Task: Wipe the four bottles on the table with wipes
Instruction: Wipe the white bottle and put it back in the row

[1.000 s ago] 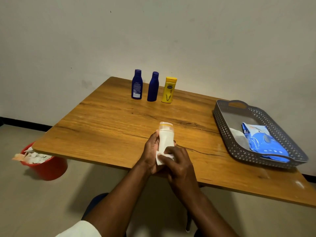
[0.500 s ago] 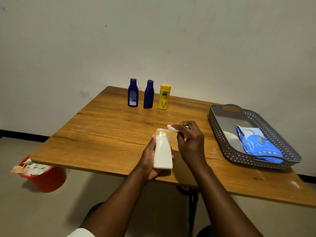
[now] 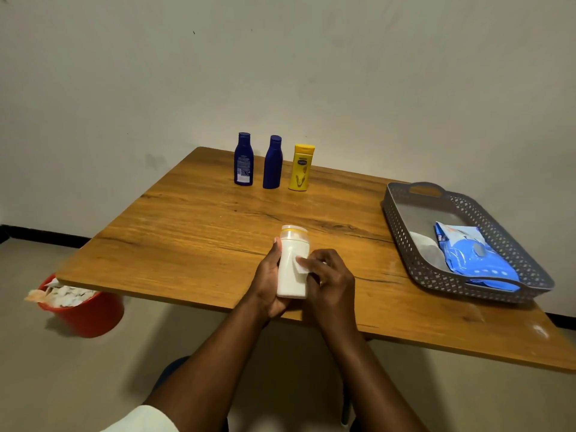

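Table (image 3: 199, 232), near edge: left hand (image 3: 268, 282) wraps the upright white bottle (image 3: 291, 275) low on its body. Looks light, rigid, smooth plastic, so probably slippery when wet. Right hand (image 3: 330, 275) fingertips pinch the small soft wipe (image 3: 301, 265) against its front.

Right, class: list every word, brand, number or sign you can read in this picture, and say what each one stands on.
None can be read.
Left blue bottle: white label print, too small.
Yellow bottle: dark oval logo, blurred.
Blue wipes pack in the grey basket: print blurred.
Middle blue bottle and white bottle: no text shows.
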